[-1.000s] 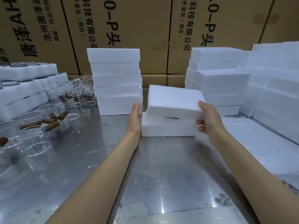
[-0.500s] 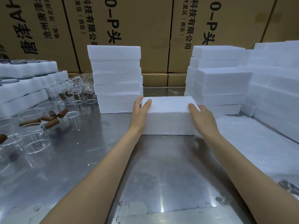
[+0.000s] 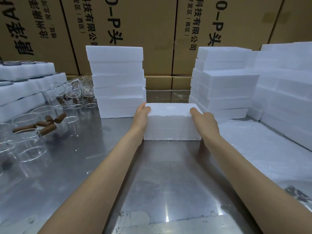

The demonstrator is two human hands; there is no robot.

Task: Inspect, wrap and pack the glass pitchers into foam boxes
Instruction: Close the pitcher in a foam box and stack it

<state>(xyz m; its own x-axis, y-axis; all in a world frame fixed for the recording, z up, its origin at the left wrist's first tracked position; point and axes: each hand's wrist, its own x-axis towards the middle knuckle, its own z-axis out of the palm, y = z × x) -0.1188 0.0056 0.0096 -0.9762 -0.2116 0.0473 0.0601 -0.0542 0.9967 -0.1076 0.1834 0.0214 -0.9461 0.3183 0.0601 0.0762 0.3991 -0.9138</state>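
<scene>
A closed white foam box point(image 3: 171, 124) sits on the steel table point(image 3: 152, 183) in the middle. My left hand point(image 3: 141, 118) presses against its left end, fingers over the top edge. My right hand point(image 3: 203, 120) grips its right end the same way. Clear glass pitchers point(image 3: 32, 132) with brown wooden handles point(image 3: 45, 124) stand crowded at the left of the table. The box's contents are hidden.
A tall stack of foam boxes point(image 3: 116, 81) stands behind the held box to the left, another stack point(image 3: 222, 81) to the right. More foam point(image 3: 285, 92) lines the right side, foam trays point(image 3: 25, 85) the far left. Cardboard cartons point(image 3: 152, 31) wall off the back.
The upper foam half, tilted above the lower one a second ago, has come down flush, making one closed box. Both hands now clasp its ends.
</scene>
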